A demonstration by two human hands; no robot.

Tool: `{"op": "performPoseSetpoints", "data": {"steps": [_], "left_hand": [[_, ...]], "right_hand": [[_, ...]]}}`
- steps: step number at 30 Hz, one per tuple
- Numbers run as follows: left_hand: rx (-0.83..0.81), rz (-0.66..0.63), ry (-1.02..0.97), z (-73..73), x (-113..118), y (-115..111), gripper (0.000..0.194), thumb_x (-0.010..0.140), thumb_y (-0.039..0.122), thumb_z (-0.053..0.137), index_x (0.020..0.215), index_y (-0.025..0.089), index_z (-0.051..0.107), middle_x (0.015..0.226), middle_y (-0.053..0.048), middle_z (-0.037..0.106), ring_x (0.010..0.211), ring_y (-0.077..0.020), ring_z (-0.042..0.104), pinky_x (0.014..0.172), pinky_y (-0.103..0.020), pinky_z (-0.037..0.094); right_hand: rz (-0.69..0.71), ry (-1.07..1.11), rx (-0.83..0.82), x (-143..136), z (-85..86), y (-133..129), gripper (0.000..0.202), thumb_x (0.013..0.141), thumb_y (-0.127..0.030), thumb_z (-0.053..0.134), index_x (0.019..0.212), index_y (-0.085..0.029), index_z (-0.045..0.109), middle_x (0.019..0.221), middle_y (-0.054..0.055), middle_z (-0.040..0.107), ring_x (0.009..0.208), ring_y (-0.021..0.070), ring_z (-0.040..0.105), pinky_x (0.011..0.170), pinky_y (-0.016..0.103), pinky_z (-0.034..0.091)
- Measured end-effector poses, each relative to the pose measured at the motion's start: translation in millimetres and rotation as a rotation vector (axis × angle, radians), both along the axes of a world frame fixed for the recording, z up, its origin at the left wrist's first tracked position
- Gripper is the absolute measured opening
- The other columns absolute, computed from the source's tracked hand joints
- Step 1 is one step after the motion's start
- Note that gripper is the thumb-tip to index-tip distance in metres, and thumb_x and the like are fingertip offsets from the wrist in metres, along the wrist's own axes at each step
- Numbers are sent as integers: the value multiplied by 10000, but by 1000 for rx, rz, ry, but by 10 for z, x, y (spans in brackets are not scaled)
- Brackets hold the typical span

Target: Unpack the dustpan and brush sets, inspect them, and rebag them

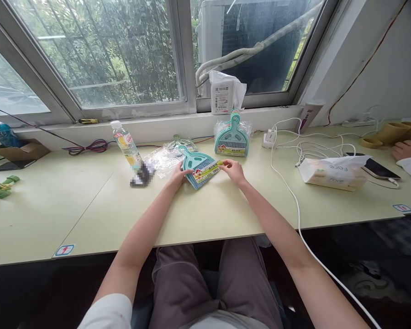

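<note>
A small teal dustpan with a bristled brush is tilted above the table, its handle pointing to the upper left. My left hand grips it by its left edge, thumb on the front. Across the dustpan runs a yellow printed label. Between thumb and fingers, my right hand pinches the label's right end. Behind stands a stack of matching dustpans in clear plastic. Crumpled clear wrapping lies just left of the held dustpan, with another green handle partly hidden behind it.
A drink bottle stands left, beside a blurred dark object. White cables run along the right and over the table edge. A tissue pack and a phone lie there. Another person's hand is at far right.
</note>
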State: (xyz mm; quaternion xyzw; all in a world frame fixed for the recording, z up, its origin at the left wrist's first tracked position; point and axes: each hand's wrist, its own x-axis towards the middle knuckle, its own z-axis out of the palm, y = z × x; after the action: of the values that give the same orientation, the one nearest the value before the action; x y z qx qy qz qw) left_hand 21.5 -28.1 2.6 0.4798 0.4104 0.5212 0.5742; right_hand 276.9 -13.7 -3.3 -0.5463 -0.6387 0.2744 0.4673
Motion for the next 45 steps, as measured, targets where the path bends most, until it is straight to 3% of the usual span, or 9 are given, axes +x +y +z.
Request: {"op": "performPoseSetpoints", "data": {"steps": [5,9,16,31,36,40,42,45], "left_hand": [[22,-85,17,0,26,-22,778,631,255,825,1330,214,487,1129,-104,681,886,-244,705,722,-353,613],[42,-100,30,14,70,-47,812,591,209,844,1320,220,488,1117,-86,680,928,-243,694,751,-352,606],[41,-99,44,3,76,-57,844,554,151,850,1317,225,496,1135,-80,665,1030,-257,665,838,-373,586],[14,-130,31,-13,106,-51,920,550,115,825,1380,227,443,1093,-81,683,970,-259,686,837,-396,592],[17,-73,10,-20,109,-33,931,545,117,815,1383,229,426,1072,-75,678,961,-266,685,834,-418,590],[37,21,-23,-16,91,-12,922,544,145,818,1369,228,413,1088,-76,666,1000,-274,669,846,-422,578],[75,40,-40,-7,93,-15,908,550,177,826,1357,235,416,1122,-75,654,1033,-277,656,852,-422,573],[150,54,-50,19,126,-46,873,566,233,837,1338,254,429,1192,-67,627,1093,-269,628,879,-399,560]], "right_hand": [[13,57,-57,-7,-15,-2,223,718,-348,712,886,-203,732,839,31,718,653,141,589,694,303,489],[15,71,-81,-44,-46,-11,199,694,-339,731,841,-204,733,813,20,714,637,138,593,662,289,496],[-24,-66,-99,-62,30,-95,196,717,-379,707,845,-232,729,834,-6,710,649,134,583,655,282,450],[-126,-285,-71,-61,35,-129,127,789,-349,660,852,-239,660,887,7,719,791,186,617,722,306,439],[-155,-176,33,-96,6,-127,242,767,-278,657,983,-233,556,977,35,654,862,191,596,839,345,451],[-232,123,55,-123,-12,-111,323,779,-296,624,1057,-248,466,1194,70,548,1021,181,569,922,343,475],[-125,360,-86,-140,-6,-122,304,816,-357,602,1067,-266,458,1205,63,556,1043,175,591,891,326,517],[270,638,-326,-201,17,-176,258,861,-429,572,1049,-259,523,1113,50,653,1011,176,651,877,323,550]]}}
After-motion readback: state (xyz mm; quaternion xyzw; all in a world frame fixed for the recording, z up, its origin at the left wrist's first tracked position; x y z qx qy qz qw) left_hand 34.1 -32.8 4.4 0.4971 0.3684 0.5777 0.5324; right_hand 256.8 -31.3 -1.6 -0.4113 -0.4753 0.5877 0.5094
